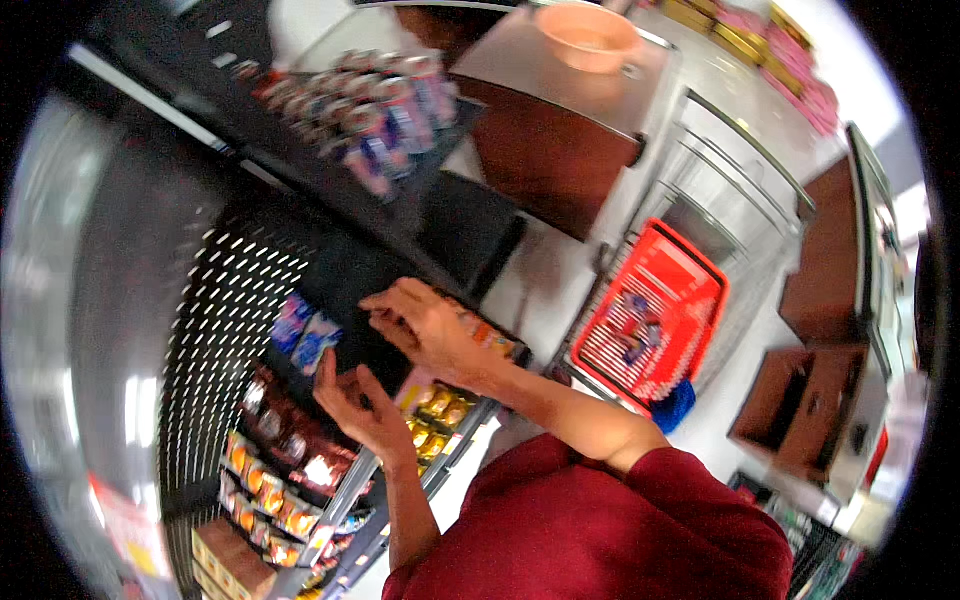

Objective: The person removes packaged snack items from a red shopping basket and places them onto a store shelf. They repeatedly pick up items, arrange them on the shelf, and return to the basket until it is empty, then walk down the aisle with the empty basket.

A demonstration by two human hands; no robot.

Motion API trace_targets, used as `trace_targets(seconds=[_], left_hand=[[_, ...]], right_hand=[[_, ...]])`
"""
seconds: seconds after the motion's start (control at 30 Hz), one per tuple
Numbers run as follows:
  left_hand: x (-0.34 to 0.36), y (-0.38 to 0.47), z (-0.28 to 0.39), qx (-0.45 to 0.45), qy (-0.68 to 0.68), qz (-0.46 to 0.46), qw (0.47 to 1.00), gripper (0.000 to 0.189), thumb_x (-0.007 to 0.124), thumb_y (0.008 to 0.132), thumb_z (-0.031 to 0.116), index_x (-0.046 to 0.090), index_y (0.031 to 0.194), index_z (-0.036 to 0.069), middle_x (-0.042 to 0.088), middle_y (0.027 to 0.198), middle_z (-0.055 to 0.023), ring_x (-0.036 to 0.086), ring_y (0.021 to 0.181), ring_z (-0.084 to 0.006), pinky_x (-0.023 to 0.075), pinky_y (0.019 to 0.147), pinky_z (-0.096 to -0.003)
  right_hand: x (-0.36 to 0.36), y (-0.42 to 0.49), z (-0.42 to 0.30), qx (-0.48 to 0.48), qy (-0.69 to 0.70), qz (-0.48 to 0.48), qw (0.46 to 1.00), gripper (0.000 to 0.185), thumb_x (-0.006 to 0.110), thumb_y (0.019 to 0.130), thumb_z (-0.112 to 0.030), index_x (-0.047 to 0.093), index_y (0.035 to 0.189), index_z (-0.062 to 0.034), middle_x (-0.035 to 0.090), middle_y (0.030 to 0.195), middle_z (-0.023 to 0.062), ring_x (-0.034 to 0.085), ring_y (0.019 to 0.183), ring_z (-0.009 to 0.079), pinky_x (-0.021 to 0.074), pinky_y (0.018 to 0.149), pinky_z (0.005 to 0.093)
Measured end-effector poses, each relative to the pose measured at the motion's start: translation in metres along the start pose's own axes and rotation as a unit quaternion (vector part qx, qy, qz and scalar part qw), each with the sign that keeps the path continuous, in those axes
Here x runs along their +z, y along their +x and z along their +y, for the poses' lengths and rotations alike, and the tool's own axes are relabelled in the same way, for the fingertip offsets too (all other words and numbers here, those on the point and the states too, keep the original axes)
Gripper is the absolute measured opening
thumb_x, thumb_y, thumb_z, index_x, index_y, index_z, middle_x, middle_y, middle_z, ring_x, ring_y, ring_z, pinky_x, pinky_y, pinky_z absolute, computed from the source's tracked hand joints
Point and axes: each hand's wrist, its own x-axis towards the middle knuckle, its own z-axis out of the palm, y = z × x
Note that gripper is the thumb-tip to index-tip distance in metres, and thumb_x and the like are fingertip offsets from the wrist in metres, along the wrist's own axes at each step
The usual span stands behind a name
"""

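Observation:
My left hand (365, 414) reaches over the shelf with its fingers apart and nothing in it. Its fingertips are close to two blue packets (306, 331) at the back of the dark shelf (356, 274); whether they touch cannot be told. Further right, my right hand (420, 324) hovers above the same shelf, fingers loosely bent and apart, with no item seen in it. Below my hands are gold-wrapped sweets (437, 420) in a display box and, to the left, shiny dark-red bags (292, 435).
Canned drinks (390, 112) stand in rows on a shelf above. A red shopping basket (652, 307) holding small items sits in a metal cart (739, 165) at my right. An orange basin (589, 37) rests on a counter. Orange-and-white packets (266, 495) hang lower left.

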Motion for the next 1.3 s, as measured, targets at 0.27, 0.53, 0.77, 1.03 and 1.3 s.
trace_targets(seconds=[0.27,0.53,0.77,1.03,1.3], left_hand=[[0.084,-0.083,0.054,0.03,-0.165,-0.273,0.947,0.041,0.062,0.094,0.004,0.055,0.134,0.002,0.056,0.129,-0.0157,0.062,0.091,-0.0209,0.0523,0.074,-0.0315],[0.196,-0.183,0.028,0.008,-0.138,-0.535,0.833,0.055,0.072,0.09,0.018,0.049,0.136,0.001,0.055,0.126,-0.0182,0.059,0.109,-0.03,0.0487,0.095,-0.0407],[0.289,-0.24,-0.001,0.065,-0.06,-0.485,0.87,0.073,0.079,0.084,0.03,0.045,0.139,-0.003,0.054,0.132,-0.0242,0.051,0.122,-0.0405,0.0417,0.105,-0.0478],[0.331,-0.266,-0.023,-0.087,0.022,-0.535,0.84,0.056,0.076,0.084,0.038,0.059,0.124,0.002,0.065,0.118,-0.0165,0.058,0.113,-0.0361,0.0479,0.096,-0.0473],[0.328,-0.269,-0.027,-0.097,0.018,-0.521,0.848,0.054,0.078,0.084,0.028,0.057,0.128,0.004,0.062,0.122,-0.0176,0.059,0.114,-0.0368,0.0484,0.097,-0.0469]], right_hand=[[-0.123,-0.084,0.03,0.266,0.017,0.093,0.959,0.011,0.056,0.099,-0.004,0.063,0.108,-0.002,0.063,0.09,0.0073,0.061,0.081,0.0121,0.0512,0.073,0.0291],[-0.224,-0.268,0.138,0.46,-0.162,0.212,0.847,0.018,0.06,0.097,-0.016,0.063,0.097,0.0019,0.065,0.08,0.0181,0.065,0.072,0.027,0.0507,0.067,0.039],[-0.26,-0.384,0.194,0.527,-0.285,0.146,0.787,0.021,0.066,0.091,-0.008,0.066,0.109,0.0012,0.071,0.096,0.0185,0.072,0.093,0.0302,0.0578,0.081,0.0373],[-0.302,-0.41,0.27,0.503,-0.418,0.056,0.754,0.033,0.068,0.087,-0.015,0.063,0.119,-0.0104,0.064,0.113,0.0195,0.06,0.108,0.0402,0.0537,0.089,0.0498],[-0.339,-0.355,0.331,0.559,-0.457,-0.132,0.68,0.053,0.067,0.087,-0.023,0.052,0.136,-0.0078,0.054,0.14,0.0141,0.047,0.131,0.0382,0.0451,0.107,0.0492]])
